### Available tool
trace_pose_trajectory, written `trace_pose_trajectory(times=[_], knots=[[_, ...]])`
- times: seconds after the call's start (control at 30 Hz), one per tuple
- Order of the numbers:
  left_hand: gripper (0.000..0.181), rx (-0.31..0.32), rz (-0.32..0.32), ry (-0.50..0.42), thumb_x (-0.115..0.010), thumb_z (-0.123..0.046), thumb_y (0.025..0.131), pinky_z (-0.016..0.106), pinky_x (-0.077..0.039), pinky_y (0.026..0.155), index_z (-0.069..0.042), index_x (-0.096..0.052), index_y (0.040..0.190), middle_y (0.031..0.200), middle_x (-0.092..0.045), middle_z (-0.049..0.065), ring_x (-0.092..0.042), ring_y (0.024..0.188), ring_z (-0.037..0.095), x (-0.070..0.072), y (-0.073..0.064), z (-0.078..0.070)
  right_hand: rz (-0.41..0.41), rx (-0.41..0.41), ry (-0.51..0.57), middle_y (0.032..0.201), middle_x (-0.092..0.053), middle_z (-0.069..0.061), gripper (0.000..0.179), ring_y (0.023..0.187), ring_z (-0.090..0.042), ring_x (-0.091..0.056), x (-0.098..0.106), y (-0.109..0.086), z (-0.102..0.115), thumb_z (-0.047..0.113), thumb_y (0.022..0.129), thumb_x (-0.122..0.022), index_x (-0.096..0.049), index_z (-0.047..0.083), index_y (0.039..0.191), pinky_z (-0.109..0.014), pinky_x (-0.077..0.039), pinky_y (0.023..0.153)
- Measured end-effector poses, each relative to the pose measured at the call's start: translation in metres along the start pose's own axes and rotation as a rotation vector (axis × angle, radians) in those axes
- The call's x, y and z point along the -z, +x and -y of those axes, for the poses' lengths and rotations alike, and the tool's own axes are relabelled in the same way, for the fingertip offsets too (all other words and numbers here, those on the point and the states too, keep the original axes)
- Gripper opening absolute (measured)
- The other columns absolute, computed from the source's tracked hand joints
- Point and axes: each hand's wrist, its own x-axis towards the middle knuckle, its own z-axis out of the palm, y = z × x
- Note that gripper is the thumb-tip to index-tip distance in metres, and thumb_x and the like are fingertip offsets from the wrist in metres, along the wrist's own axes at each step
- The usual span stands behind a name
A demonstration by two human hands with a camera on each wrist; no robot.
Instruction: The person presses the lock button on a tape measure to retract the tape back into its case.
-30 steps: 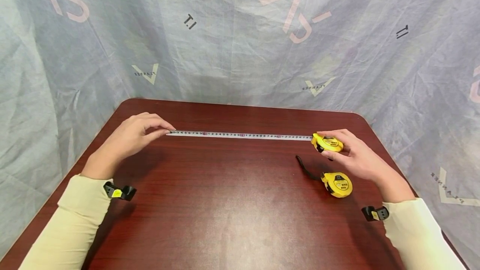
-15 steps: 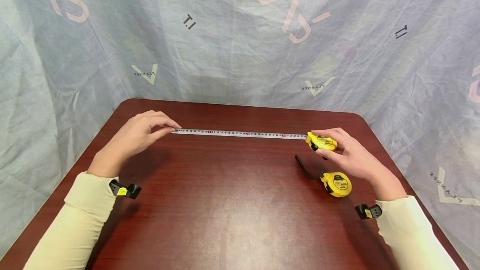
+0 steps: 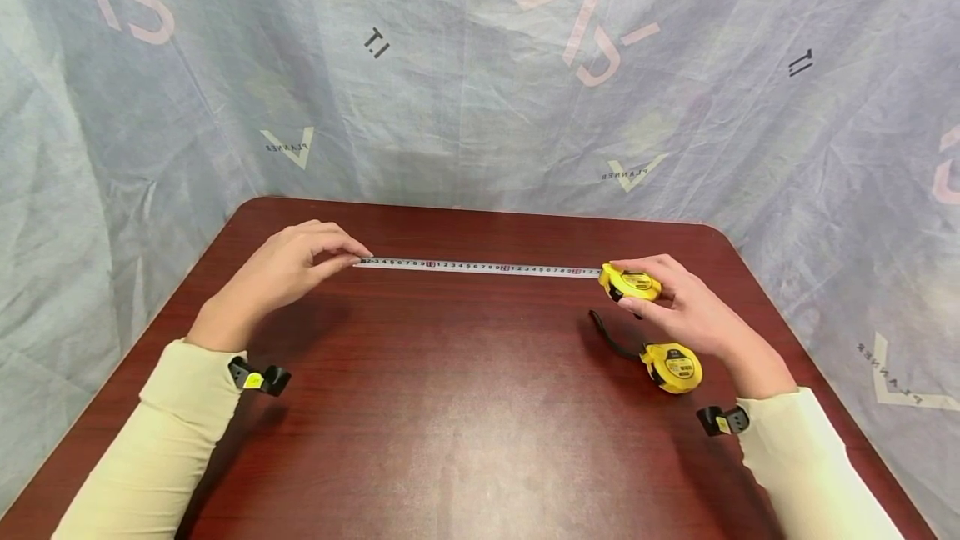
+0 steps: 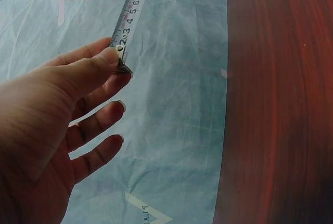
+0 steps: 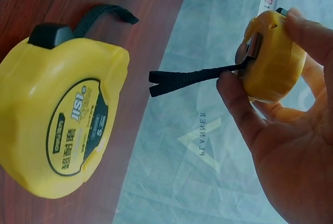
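Between my two hands stretches the white blade [image 3: 480, 268] of a tape measure, with black numbers and red tens marks. My left hand [image 3: 292, 267] pinches the blade's end between thumb and index finger; the left wrist view shows the metal end hook [image 4: 122, 68] at those fingertips, the other fingers spread. The yellow tape measure's case [image 3: 630, 282] is gripped in my right hand [image 3: 693, 307]. From that case a black strap [image 5: 197, 78] hangs out in the right wrist view. A second yellow tape measure [image 3: 673, 367] lies on the table just below my right hand.
The dark red wooden table [image 3: 450, 407] has rounded far corners. A black strap [image 3: 611, 336] from the second tape measure lies to its left. A grey printed cloth [image 3: 465, 90] hangs behind the table and along both sides.
Both hands have moved closer together, left hand rightward and right hand leftward. The visible stretch of blade is shorter. The second tape measure stays in place.
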Motion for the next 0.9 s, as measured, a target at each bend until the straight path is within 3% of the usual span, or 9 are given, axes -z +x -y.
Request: trace_pose_trajectory(times=[0.3, 0.57, 0.9], knots=[[0.024, -0.024, 0.001, -0.021, -0.076, -0.016, 0.096, 0.038, -0.045, 0.081, -0.034, -0.078, 0.112, 0.105, -0.068, -0.021, -0.061, 0.100, 0.009, -0.004, 0.007, -0.004, 0.018, -0.019, 0.034, 0.132, -0.053, 0.003, 0.051, 0.113, -0.009, -0.051, -0.004, 0.005, 0.008, 0.019, 0.097, -0.076, -0.060, 0.024, 0.145, -0.019, -0.046, 0.086], [0.024, -0.018, 0.019, -0.036, -0.076, -0.018, 0.097, 0.040, -0.045, 0.083, -0.035, -0.078, 0.113, 0.106, -0.068, -0.021, -0.061, 0.102, 0.010, -0.008, 0.014, -0.011, 0.028, 0.018, 0.047, 0.132, -0.054, -0.001, 0.051, 0.114, -0.012, -0.050, -0.009, 0.013, 0.012, 0.020, 0.097, -0.075, -0.059, 0.021, 0.146, -0.024, -0.048, 0.087], [0.022, -0.066, 0.016, -0.046, -0.076, -0.019, 0.096, 0.038, -0.046, 0.083, -0.034, -0.078, 0.112, 0.105, -0.068, -0.021, -0.060, 0.099, 0.009, -0.014, 0.024, -0.018, 0.036, 0.015, 0.047, 0.130, -0.053, 0.000, 0.050, 0.114, -0.012, -0.052, -0.012, 0.022, 0.018, 0.023, 0.097, -0.075, -0.060, 0.023, 0.145, -0.027, -0.050, 0.091]])
